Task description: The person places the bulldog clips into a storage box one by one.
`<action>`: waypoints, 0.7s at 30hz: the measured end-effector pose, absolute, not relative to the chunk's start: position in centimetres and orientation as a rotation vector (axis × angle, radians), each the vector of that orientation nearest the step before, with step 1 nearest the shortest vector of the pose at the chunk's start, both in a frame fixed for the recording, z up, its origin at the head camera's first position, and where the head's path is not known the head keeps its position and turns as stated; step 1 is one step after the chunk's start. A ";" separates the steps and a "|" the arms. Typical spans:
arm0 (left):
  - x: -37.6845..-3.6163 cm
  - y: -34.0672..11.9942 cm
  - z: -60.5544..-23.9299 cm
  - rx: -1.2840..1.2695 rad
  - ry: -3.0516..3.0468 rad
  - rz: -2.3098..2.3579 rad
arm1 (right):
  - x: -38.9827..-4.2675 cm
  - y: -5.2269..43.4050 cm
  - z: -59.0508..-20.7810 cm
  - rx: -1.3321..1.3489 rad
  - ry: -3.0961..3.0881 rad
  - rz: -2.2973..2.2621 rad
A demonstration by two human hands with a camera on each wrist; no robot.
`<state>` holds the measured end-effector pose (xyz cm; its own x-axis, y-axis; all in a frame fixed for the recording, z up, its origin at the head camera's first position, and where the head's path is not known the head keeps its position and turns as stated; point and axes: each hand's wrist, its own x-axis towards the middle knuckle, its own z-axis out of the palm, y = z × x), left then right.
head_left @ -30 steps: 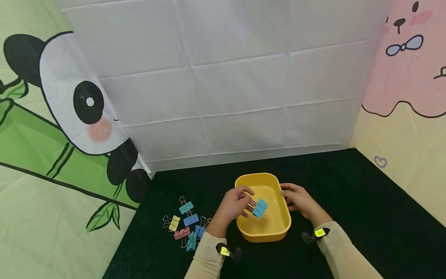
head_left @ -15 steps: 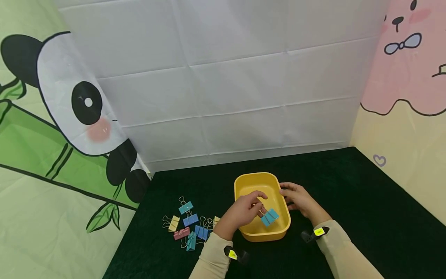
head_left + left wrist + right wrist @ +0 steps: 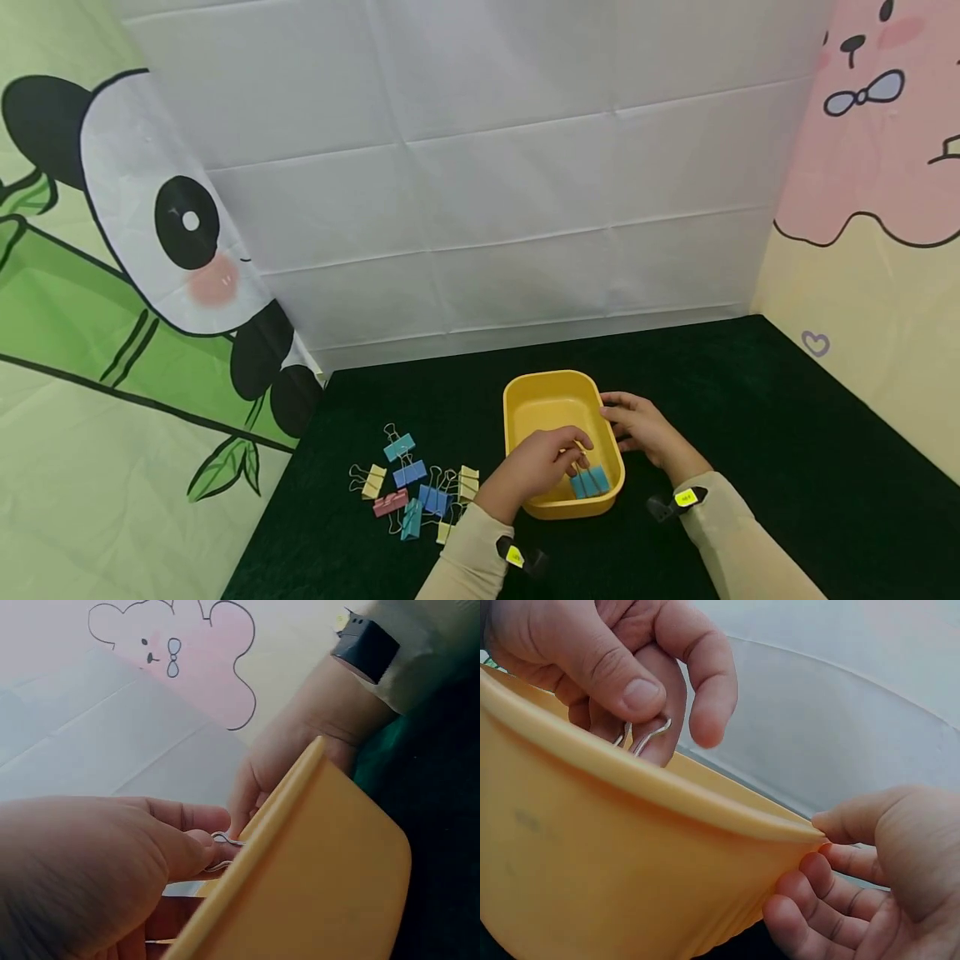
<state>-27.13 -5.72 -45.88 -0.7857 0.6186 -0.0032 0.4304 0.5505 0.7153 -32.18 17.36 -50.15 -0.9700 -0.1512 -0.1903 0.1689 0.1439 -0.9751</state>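
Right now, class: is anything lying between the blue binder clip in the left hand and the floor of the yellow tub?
Nothing visible. The left hand pinches the blue binder clip by its wire handles, already low inside the yellow tub, whose floor looks bare. The right hand grips the rim outside.

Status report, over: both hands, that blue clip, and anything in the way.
Left hand pinches blue binder clip by its wire handles, low inside yellow tub. Right hand grips tub's rim. Loose clips lie left of tub, nothing blocking.
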 end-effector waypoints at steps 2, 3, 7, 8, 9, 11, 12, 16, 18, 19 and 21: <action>-27.1 -5.7 -46.1 0.882 2.526 1.066 | -32.2 17.3 -50.2 0.027 2.179 -1.908; -27.0 -5.7 -46.1 0.884 2.524 1.066 | -32.2 17.3 -50.2 0.023 2.182 -1.907; -27.0 -5.7 -46.4 0.880 2.549 1.056 | -32.2 17.1 -50.2 0.008 2.184 -1.907; -27.0 -5.8 -46.4 0.876 2.565 1.049 | -32.2 17.1 -50.2 0.006 2.184 -1.907; -27.0 -5.8 -46.4 0.869 2.582 1.043 | -32.1 17.1 -50.2 0.005 2.184 -1.906; -27.1 -6.0 -46.4 0.859 2.622 1.036 | -32.1 17.0 -50.1 0.002 2.188 -1.903; -27.1 -6.1 -46.3 0.858 2.637 1.035 | -32.1 17.0 -50.1 0.005 2.189 -1.903; -27.3 -6.6 -45.7 0.854 2.671 1.074 | -32.1 17.0 -50.0 0.002 2.197 -1.891; -27.3 -7.0 -45.3 0.836 2.679 1.118 | -32.1 17.1 -50.0 0.007 2.201 -1.890; -27.3 -7.3 -45.1 0.818 2.685 1.145 | -32.1 17.1 -50.1 0.011 2.203 -1.890; -27.4 -8.1 -44.5 0.775 2.701 1.210 | -32.1 17.2 -50.1 0.016 2.208 -1.890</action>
<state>-27.38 -8.07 -44.46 -0.8685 0.4790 0.1280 0.4143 0.5595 0.7178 -32.12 17.21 -50.12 -0.9726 -0.1426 -0.1837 0.1595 0.1658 -0.9732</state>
